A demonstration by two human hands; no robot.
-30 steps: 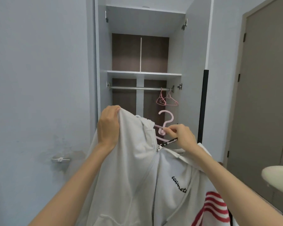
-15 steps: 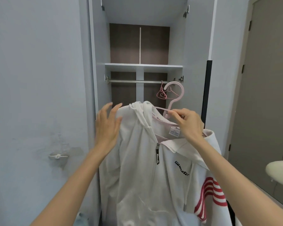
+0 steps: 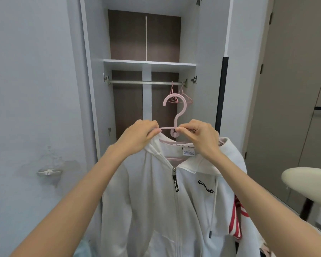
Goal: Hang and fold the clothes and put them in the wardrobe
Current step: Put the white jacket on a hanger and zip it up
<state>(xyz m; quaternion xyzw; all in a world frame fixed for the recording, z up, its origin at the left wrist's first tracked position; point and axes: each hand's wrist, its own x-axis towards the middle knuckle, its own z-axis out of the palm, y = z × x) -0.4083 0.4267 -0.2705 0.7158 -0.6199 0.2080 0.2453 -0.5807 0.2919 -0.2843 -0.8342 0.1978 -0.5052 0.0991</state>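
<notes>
Both raised, left hand [image 3: 139, 134], right hand [image 3: 198, 138] pinch hanger [image 3: 175, 123], perhaps hoodie [image 3: 152, 191] too.

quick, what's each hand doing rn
Left hand: grips the hanger bar at the hoodie shoulder.
Right hand: pinches the hanger bar beside the hook stem.

white hoodie [image 3: 152, 204] chest: black script, roughly "uamete", end lost in fold; zipper pull [image 3: 175, 184]: script unreadable; neck label [image 3: 188, 151]: print too small
</notes>
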